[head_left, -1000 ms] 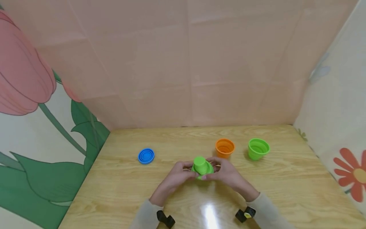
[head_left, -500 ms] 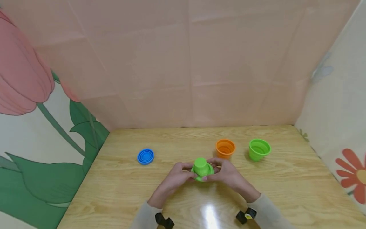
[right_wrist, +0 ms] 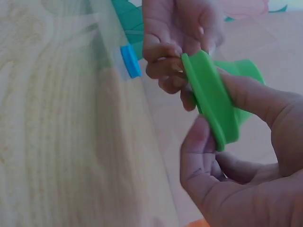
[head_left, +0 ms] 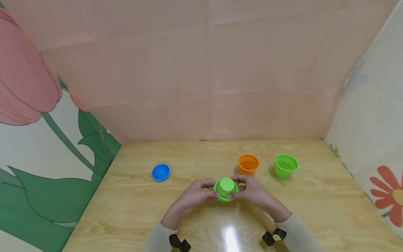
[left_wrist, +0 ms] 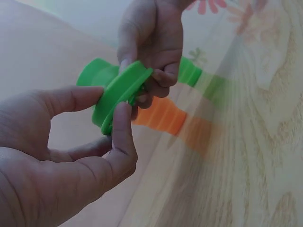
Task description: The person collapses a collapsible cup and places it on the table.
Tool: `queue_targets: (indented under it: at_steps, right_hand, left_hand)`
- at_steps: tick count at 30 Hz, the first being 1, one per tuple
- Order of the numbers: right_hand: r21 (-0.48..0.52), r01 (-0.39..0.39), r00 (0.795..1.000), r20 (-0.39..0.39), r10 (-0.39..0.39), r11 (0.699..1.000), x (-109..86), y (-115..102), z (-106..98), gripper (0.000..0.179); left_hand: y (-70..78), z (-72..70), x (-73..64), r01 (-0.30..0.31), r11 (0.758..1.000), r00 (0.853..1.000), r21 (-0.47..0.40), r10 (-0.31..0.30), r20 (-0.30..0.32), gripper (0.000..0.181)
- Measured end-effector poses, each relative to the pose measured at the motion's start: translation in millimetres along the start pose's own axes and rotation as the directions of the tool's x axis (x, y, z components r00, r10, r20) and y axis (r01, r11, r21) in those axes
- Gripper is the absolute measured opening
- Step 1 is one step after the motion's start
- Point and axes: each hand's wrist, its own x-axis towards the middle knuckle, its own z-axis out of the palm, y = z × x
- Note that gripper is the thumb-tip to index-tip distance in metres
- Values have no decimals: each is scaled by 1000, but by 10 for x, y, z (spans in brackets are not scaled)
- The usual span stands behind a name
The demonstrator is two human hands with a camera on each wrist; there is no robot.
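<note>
Green and apparently silicone, judged light, flexible and hard to break, the cup [head_left: 226, 187] is held above the table [head_left: 126, 210], its rim, where hold is best taken, pinched by the left hand [head_left: 197, 192] and right hand [head_left: 253, 190].

No lettering, label, number or sign can be read.

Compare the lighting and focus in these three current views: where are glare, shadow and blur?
Head view: bright glare on the table near the bottom edge, faint shadow left of the standing green cup; left wrist view: dim, the orange cup softer than the held green cup; right wrist view: hazy, the flat blue disc soft-edged.
</note>
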Motion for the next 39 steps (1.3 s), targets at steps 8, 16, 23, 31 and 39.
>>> queue_targets:
  at_steps: [8, 16, 23, 31, 39]
  right_hand:
    - [20, 15, 996, 86, -17, 1000, -53, -36, -45, 61]
    - [160, -9, 984, 177, -20, 987, -40, 29, -101, 61]
    - [379, -10, 972, 219, -79, 925, -30, 104, -190, 53]
    - [403, -45, 977, 207, -44, 914, -47, 131, -115, 51]
    - [401, -37, 978, 203, -49, 915, -65, 108, -121, 51]
  left_hand:
    - [-65, -59, -46, -10, 998, 1000, -59, 10, 16, 54]
    - [-97, -105, -22, 11, 998, 1000, -68, -11, 7, 63]
    - [-40, -144, 11, 13, 999, 1000, -47, -13, 12, 56]
    - [-63, -177, -30, 38, 995, 997, -87, -33, 63, 54]
    - [-39, -176, -38, 40, 993, 995, -110, -30, 93, 53]
